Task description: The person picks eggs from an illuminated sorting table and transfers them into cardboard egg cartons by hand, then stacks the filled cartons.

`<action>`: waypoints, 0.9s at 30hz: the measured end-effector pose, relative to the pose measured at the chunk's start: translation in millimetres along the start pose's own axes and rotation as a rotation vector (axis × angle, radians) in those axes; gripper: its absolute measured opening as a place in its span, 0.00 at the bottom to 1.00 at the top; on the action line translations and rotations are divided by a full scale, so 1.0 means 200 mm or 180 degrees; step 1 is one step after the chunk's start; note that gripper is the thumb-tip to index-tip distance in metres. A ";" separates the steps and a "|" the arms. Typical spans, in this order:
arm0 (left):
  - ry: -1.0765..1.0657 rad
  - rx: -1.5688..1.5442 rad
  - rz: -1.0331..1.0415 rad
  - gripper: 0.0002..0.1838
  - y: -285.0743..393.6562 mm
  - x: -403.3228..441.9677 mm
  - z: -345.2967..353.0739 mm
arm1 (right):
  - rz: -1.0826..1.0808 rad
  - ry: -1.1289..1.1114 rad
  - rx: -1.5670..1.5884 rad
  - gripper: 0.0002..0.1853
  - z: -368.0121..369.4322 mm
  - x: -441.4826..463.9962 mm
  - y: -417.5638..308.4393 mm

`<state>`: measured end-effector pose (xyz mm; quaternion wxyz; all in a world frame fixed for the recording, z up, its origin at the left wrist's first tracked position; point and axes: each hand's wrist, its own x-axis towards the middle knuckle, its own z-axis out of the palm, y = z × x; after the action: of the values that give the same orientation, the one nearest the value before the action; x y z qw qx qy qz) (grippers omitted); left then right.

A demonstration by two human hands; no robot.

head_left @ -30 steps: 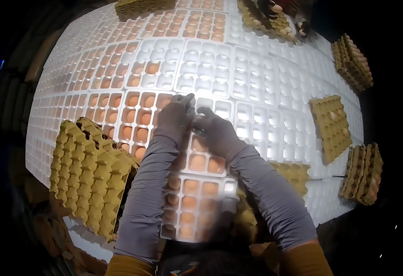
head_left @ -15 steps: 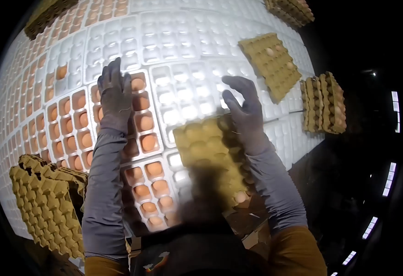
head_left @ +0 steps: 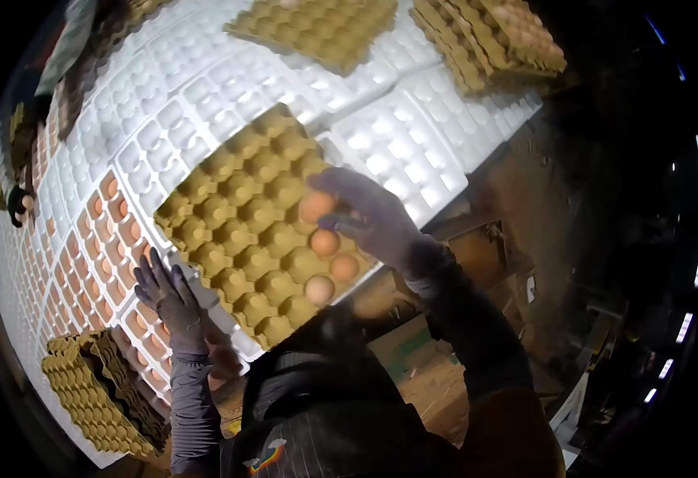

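A pulp egg tray (head_left: 241,211) lies on the white plastic trays, mostly bare, with several eggs along its right edge. My right hand (head_left: 369,219), in a grey glove, curls its thumb and fingers around a brown egg (head_left: 315,208) there. Just below are another brown egg (head_left: 324,242), a second one (head_left: 344,267) and a paler egg (head_left: 319,290). To the left, my left hand (head_left: 172,303) is open and holds nothing, its gloved fingers spread over the edge of a white tray of brown eggs (head_left: 116,243).
Stacked pulp trays (head_left: 98,398) stand at lower left. Another pulp tray (head_left: 317,32) lies at the top, beside a stack with eggs (head_left: 492,40). At far left, another person's black-gloved hand (head_left: 19,199) is near an egg. The surface's edge runs along the right.
The view has swung to the right. My right hand, empty before, has come to the pulp tray and closed around an egg. My left hand has moved down off the egg-filled tray's middle, fingers spreading.
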<state>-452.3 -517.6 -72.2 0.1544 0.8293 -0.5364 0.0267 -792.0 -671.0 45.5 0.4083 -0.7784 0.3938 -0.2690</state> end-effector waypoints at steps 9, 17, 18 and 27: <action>-0.0557 -0.2106 -0.0431 0.42 -0.10 -0.15 0.06 | 0.1977 0.3707 0.2827 0.20 -0.05 -1.58 1.14; -0.0460 0.0297 0.0429 0.41 -0.30 0.14 0.23 | 0.2629 0.3277 0.5051 0.23 1.50 -1.64 2.46; -0.0446 0.0391 0.0458 0.41 -0.30 0.16 0.23 | 0.2394 0.3176 0.5298 0.22 1.70 -1.58 2.67; -0.0324 0.0947 0.0602 0.40 -0.20 0.35 0.26 | 0.2223 0.2653 0.4024 0.20 2.41 -0.60 3.44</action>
<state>-393.0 -578.7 -115.8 -0.0005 0.7891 -0.6092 0.0781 -771.6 -612.1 -801.4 0.6491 -0.0723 0.5061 -0.5633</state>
